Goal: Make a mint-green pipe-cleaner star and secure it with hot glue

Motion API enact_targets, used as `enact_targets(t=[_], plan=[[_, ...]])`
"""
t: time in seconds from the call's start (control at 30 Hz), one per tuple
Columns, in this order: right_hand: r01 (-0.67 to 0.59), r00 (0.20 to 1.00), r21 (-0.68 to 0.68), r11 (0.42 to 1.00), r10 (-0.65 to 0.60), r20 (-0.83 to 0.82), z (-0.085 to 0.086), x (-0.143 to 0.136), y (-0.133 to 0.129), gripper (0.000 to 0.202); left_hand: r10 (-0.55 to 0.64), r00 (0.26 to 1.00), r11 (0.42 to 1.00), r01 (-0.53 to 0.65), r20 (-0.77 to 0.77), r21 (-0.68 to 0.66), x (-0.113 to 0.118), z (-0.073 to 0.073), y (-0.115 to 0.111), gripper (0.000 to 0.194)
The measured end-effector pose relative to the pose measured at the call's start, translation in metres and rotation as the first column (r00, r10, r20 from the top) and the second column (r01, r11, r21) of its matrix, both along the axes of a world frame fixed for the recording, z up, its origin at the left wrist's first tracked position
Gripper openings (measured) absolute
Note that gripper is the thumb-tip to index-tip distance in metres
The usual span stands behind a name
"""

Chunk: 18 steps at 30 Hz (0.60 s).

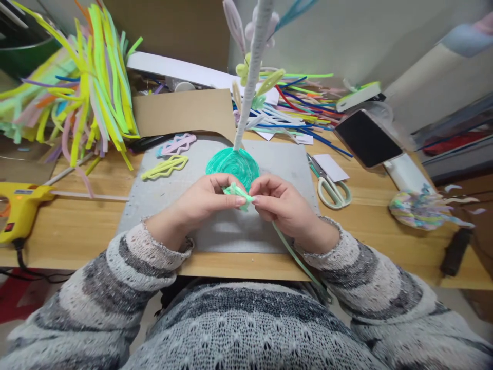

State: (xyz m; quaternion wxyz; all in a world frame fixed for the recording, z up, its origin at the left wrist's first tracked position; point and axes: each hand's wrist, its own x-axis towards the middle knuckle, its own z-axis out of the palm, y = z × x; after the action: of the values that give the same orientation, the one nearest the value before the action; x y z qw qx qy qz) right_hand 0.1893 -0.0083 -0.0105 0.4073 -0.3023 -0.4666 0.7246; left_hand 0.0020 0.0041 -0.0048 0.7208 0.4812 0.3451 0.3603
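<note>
Over the grey mat, my left hand pinches a small bent bundle of light green pipe cleaner. My right hand grips the same piece at its right end between thumb and fingers. A long pale green tail runs from under my right hand down past the table edge. Just behind my hands lies a round green coiled base, with a white wrapped stem rising from it. Pale flower and leaf shapes hang about the stem. Folded yellow and pink-lilac pipe cleaner shapes lie at the mat's left.
A yellow glue gun lies at left, below a big bunch of coloured pipe cleaners. Scissors, a dark-screened phone and a pastel fuzzy piece are at right. Loose pipe cleaners and cardboard lie behind.
</note>
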Motion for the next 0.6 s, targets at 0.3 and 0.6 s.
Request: enact_targets(t=[0.3, 0.6], plan=[[0.28, 0.951, 0.192, 0.941, -0.299, 0.079, -0.009, -0.011, -0.007, 0.024, 0.161, 0.954, 0.963, -0.096, 0.251, -0.253, 0.014, -0.007, -0.006, 0.026], [0.397, 0.894, 0.195, 0.897, -0.426, 0.139, -0.013, -0.009, -0.006, 0.026, 0.245, 0.964, 0.965, -0.253, 0.103, 0.074, 0.018, -0.016, -0.01, 0.022]])
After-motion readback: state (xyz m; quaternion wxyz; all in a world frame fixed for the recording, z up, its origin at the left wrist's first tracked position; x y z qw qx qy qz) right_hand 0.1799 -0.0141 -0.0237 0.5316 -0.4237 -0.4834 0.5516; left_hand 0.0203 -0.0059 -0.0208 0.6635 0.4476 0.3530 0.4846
